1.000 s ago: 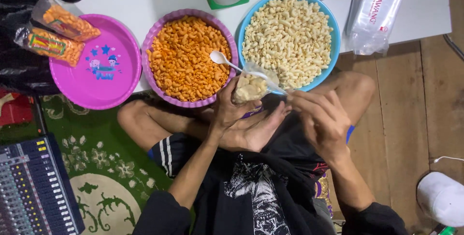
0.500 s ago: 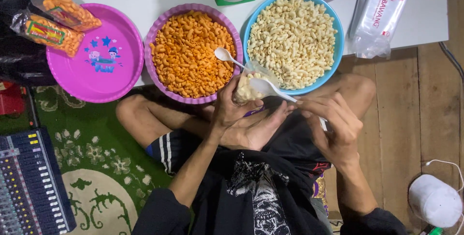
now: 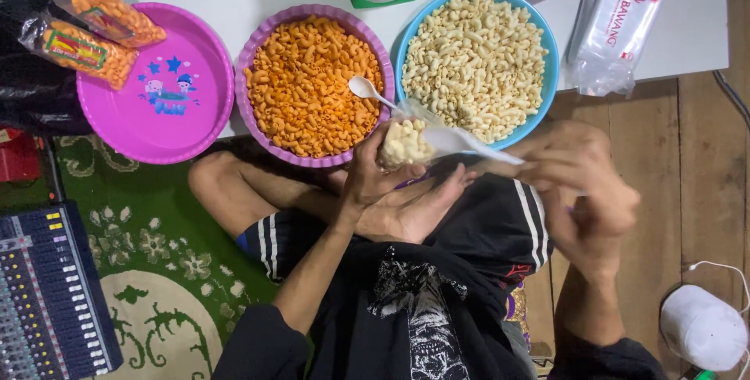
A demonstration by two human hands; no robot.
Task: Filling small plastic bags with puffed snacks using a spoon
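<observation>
left hand (image 3: 373,181) is wrapped around a small clear bag (image 3: 405,139) of pale macaroni, bag poking up above the fingers; right hand (image 3: 582,185) pinches a white spoon (image 3: 469,144) just beside the bag's mouth

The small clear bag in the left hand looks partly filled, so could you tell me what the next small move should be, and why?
Probably dip the white spoon held by the right hand back into the blue bowl of pale macaroni for another scoop: the spoon looks empty, and the small bag in the left hand is open with room above its contents.
</observation>
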